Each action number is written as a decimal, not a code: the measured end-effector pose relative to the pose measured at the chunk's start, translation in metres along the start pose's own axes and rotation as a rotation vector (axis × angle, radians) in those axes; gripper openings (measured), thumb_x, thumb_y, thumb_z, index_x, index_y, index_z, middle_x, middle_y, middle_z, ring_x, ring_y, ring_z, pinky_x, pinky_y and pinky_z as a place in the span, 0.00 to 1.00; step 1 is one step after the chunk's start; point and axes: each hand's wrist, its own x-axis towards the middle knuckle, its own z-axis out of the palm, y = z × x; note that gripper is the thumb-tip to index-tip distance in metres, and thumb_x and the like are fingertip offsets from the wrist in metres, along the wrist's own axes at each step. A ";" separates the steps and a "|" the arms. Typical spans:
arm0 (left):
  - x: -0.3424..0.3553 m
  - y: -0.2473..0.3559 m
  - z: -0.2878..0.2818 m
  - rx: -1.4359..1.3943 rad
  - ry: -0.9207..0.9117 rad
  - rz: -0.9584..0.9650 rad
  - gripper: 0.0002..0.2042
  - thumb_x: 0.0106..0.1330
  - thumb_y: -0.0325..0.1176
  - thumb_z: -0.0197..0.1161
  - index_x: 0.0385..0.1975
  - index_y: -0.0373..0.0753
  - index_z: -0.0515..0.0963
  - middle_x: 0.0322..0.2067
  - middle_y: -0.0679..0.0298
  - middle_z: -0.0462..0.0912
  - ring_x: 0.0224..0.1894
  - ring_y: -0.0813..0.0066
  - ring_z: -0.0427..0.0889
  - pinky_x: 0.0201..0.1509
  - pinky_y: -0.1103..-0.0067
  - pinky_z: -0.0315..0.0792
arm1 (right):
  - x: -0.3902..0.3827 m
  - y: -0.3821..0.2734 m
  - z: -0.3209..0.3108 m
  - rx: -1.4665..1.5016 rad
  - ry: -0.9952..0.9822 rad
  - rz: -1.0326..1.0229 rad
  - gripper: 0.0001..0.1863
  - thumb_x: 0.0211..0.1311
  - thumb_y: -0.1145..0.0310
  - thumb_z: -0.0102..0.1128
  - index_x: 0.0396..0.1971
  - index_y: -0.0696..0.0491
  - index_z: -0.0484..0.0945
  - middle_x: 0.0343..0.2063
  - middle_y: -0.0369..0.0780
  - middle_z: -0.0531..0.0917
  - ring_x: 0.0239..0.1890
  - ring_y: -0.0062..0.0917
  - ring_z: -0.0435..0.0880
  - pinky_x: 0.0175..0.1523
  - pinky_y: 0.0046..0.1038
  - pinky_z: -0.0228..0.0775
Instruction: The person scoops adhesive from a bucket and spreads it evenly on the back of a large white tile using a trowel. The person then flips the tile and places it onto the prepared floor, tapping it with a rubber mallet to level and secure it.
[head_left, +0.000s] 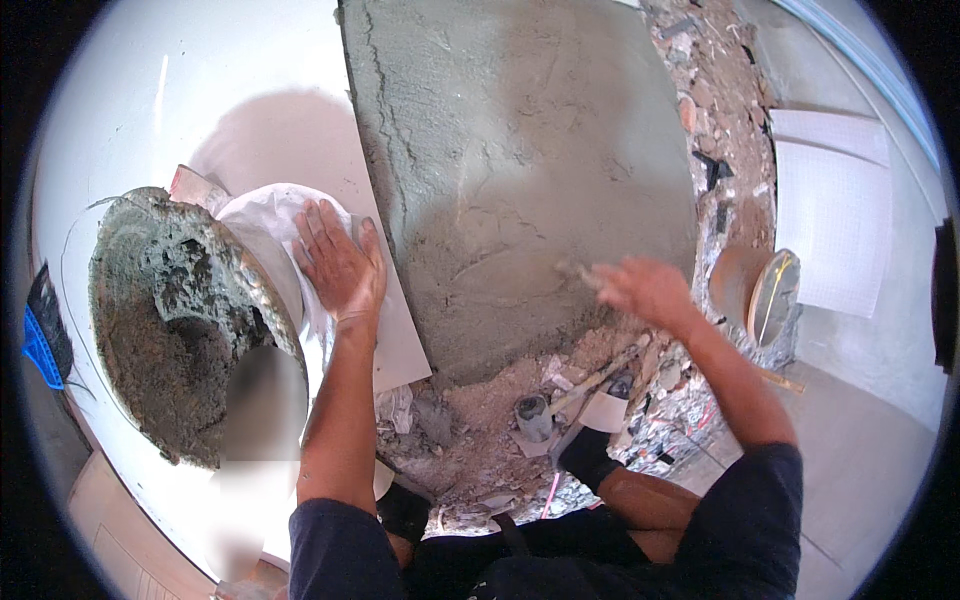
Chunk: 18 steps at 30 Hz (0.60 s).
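"Dark sleeves (745,510) at 5 and 7. Why's the left hand (338,258) flat like that?"

"Probably bracing the lean: fingers spread on white sheeting (270,203), 10 o'clock, gripping nothing. Right hand (645,290) at 3 is half-curled but blurry, can't tell if it's holding something. Wet mortar (560,170) sits at 12."

"Anything in the way?"

"Mortar-crusted tub (248,265) crowding 9, rubble (475,430) underfoot at 6."

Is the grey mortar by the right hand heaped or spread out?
Spread out: the mortar forms a broad, mostly flat layer with shallow ridges.
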 end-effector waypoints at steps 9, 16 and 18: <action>0.001 0.003 -0.004 0.004 -0.017 -0.021 0.34 0.66 0.46 0.56 0.66 0.32 0.55 0.68 0.49 0.55 0.73 0.52 0.49 0.71 0.53 0.45 | 0.225 0.108 -0.129 -0.114 0.482 -0.133 0.26 0.67 0.43 0.48 0.57 0.43 0.73 0.47 0.44 0.80 0.52 0.42 0.77 0.54 0.41 0.69; 0.003 0.004 -0.010 -0.029 -0.028 -0.024 0.34 0.65 0.45 0.56 0.66 0.32 0.55 0.68 0.48 0.56 0.72 0.51 0.49 0.71 0.54 0.43 | 0.245 0.069 -0.146 0.591 0.155 -0.091 0.26 0.68 0.48 0.51 0.56 0.52 0.76 0.55 0.45 0.78 0.56 0.34 0.77 0.61 0.34 0.65; 0.003 0.003 -0.009 -0.046 -0.042 -0.027 0.34 0.64 0.44 0.56 0.66 0.32 0.55 0.68 0.48 0.55 0.73 0.51 0.49 0.72 0.54 0.42 | 0.208 0.047 -0.139 0.738 -0.041 0.082 0.25 0.69 0.49 0.50 0.55 0.51 0.76 0.54 0.47 0.78 0.57 0.32 0.76 0.61 0.33 0.66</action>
